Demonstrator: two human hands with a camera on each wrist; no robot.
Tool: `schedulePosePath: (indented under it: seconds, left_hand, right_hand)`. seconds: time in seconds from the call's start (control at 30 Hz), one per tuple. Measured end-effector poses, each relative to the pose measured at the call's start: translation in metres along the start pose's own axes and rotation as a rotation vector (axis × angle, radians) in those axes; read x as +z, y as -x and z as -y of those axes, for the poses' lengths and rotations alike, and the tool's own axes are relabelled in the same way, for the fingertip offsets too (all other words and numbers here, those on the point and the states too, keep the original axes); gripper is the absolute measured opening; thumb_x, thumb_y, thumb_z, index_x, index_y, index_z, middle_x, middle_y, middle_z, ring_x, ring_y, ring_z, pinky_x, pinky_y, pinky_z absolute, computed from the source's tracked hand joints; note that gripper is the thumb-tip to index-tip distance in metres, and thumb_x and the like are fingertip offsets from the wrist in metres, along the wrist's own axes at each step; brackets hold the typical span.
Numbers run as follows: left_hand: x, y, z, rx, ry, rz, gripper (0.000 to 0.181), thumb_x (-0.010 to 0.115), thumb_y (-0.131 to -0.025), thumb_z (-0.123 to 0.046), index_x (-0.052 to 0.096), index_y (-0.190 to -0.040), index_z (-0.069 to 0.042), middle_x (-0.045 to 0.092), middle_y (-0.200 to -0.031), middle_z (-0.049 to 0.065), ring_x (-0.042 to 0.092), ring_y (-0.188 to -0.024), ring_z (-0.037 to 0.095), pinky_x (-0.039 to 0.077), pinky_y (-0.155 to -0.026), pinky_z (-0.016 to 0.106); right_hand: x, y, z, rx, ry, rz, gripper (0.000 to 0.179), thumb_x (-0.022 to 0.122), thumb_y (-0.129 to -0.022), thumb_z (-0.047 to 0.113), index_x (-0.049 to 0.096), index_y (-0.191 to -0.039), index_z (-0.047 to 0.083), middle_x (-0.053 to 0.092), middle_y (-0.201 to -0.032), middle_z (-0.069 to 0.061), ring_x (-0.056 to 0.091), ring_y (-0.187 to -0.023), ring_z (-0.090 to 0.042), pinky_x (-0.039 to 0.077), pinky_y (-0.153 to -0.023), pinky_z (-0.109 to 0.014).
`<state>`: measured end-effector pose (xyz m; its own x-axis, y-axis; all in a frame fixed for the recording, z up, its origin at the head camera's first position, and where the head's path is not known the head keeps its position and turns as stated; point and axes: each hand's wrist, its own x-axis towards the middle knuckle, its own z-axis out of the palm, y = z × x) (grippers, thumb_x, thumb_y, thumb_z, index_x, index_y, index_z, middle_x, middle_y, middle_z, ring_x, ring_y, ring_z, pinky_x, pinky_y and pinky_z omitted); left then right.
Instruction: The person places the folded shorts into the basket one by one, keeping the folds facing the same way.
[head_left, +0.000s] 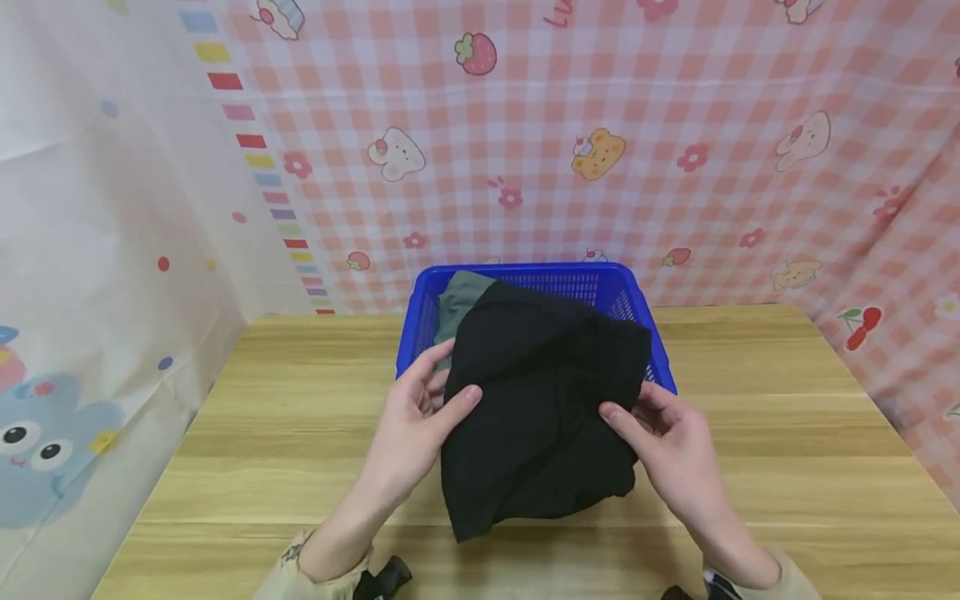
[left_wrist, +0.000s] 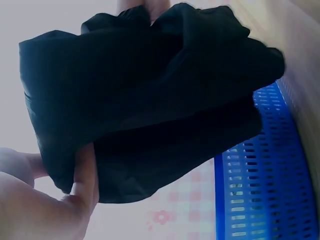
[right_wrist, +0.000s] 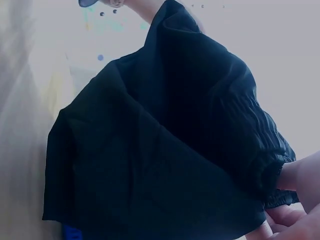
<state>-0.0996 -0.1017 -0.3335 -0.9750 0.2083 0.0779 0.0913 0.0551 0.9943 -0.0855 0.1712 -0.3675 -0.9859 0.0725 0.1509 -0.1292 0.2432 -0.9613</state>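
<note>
A pair of black shorts (head_left: 540,408), folded over on itself, is held up in front of the basket. My left hand (head_left: 411,421) pinches its left edge, thumb on the near face and fingers behind. At the other side, my right hand (head_left: 678,442) grips the shorts beside a gathered elastic band (right_wrist: 265,145), which the right wrist view shows. Behind them stands a blue plastic basket (head_left: 525,268), partly covered by the black cloth. Inside the basket lies a grey-green cloth (head_left: 467,292), its lower part hidden behind the shorts and my left hand.
The wood-grain table (head_left: 300,433) extends to both sides of the basket. A pink checked curtain (head_left: 525,108) hangs close behind the basket, and a white printed sheet (head_left: 112,208) borders the table on the left.
</note>
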Motion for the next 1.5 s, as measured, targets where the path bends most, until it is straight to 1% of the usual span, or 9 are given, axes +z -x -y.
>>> schedulePosePath:
  seconds: [0.27, 0.5, 0.67, 0.9, 1.03, 1.13, 1.23, 1.37, 1.5]
  left_hand:
    - [0.001, -0.021, -0.019, 0.121, -0.032, -0.058, 0.059, 0.063, -0.103, -0.004, 0.042, -0.158, -0.007, 0.068, -0.141, 0.023, 0.075, -0.117, 0.037, 0.065, -0.086, 0.025]
    - [0.006, -0.042, -0.035, 0.215, -0.019, -0.116, 0.056, 0.064, -0.103, -0.006, 0.047, -0.156, -0.008, 0.071, -0.137, 0.021, 0.075, -0.116, 0.037, 0.064, -0.085, 0.024]
    - [0.007, -0.058, -0.038, 0.259, -0.013, -0.147, 0.052, 0.064, -0.103, -0.006, 0.050, -0.153, -0.007, 0.071, -0.138, 0.021, 0.074, -0.117, 0.037, 0.062, -0.087, 0.021]
    - [0.006, -0.076, -0.031, 0.240, -0.023, -0.188, 0.052, 0.063, -0.103, -0.005, 0.050, -0.153, -0.005, 0.071, -0.136, 0.025, 0.072, -0.119, 0.036, 0.059, -0.087, 0.017]
    - [0.004, -0.082, -0.027, 0.228, -0.035, -0.208, 0.052, 0.063, -0.103, -0.005, 0.050, -0.153, -0.006, 0.071, -0.135, 0.024, 0.073, -0.117, 0.036, 0.059, -0.085, 0.017]
    - [0.002, -0.088, -0.025, 0.226, -0.054, -0.219, 0.052, 0.063, -0.103, -0.006, 0.051, -0.154, -0.007, 0.071, -0.134, 0.025, 0.074, -0.114, 0.037, 0.061, -0.085, 0.023]
    - [-0.001, -0.096, -0.021, 0.215, -0.074, -0.227, 0.052, 0.063, -0.104, -0.007, 0.050, -0.154, -0.009, 0.071, -0.134, 0.025, 0.074, -0.113, 0.038, 0.062, -0.088, 0.029]
    - [-0.007, -0.107, -0.013, 0.180, -0.091, -0.245, 0.053, 0.063, -0.103, -0.007, 0.050, -0.155, -0.009, 0.071, -0.134, 0.026, 0.074, -0.111, 0.039, 0.063, -0.089, 0.034]
    - [-0.012, -0.116, -0.004, 0.143, -0.098, -0.257, 0.053, 0.062, -0.103, -0.006, 0.049, -0.154, -0.007, 0.069, -0.137, 0.027, 0.072, -0.115, 0.041, 0.062, -0.097, 0.043]
  right_hand:
    - [-0.009, -0.025, 0.025, -0.131, 0.035, -0.049, 0.020, 0.075, -0.097, 0.011, 0.073, -0.112, -0.004, 0.076, -0.093, 0.018, 0.070, -0.086, -0.001, 0.061, -0.070, -0.017]
    - [-0.014, -0.050, 0.047, -0.244, 0.049, -0.137, 0.021, 0.079, -0.093, 0.007, 0.075, -0.111, -0.004, 0.075, -0.093, 0.026, 0.073, -0.093, 0.004, 0.058, -0.079, -0.009]
    - [-0.015, -0.062, 0.056, -0.307, 0.098, -0.168, 0.022, 0.080, -0.092, 0.008, 0.076, -0.110, -0.003, 0.073, -0.093, 0.031, 0.073, -0.091, 0.009, 0.059, -0.072, -0.009]
    - [-0.013, -0.077, 0.057, -0.350, 0.189, -0.148, 0.023, 0.080, -0.094, 0.015, 0.077, -0.112, 0.001, 0.069, -0.093, 0.033, 0.069, -0.088, 0.012, 0.057, -0.070, -0.007]
    - [-0.012, -0.084, 0.056, -0.349, 0.251, -0.147, 0.025, 0.080, -0.095, 0.021, 0.077, -0.112, 0.003, 0.079, -0.099, 0.005, 0.066, -0.086, 0.012, 0.052, -0.074, -0.006]
    - [-0.010, -0.090, 0.056, -0.334, 0.280, -0.131, 0.028, 0.078, -0.097, 0.025, 0.076, -0.113, 0.002, 0.080, -0.105, -0.015, 0.064, -0.086, 0.013, 0.048, -0.080, -0.007]
    - [-0.007, -0.099, 0.055, -0.316, 0.302, -0.113, 0.030, 0.077, -0.097, 0.027, 0.076, -0.113, 0.001, 0.080, -0.106, -0.018, 0.062, -0.085, 0.013, 0.047, -0.082, -0.009]
    - [-0.001, -0.113, 0.051, -0.286, 0.323, -0.069, 0.032, 0.076, -0.098, 0.028, 0.076, -0.115, 0.000, 0.079, -0.107, -0.020, 0.064, -0.086, 0.005, 0.049, -0.079, -0.010]
    - [0.006, -0.126, 0.044, -0.268, 0.345, -0.026, 0.033, 0.075, -0.098, 0.028, 0.075, -0.115, -0.001, 0.079, -0.107, -0.022, 0.072, -0.089, -0.017, 0.048, -0.072, -0.007]
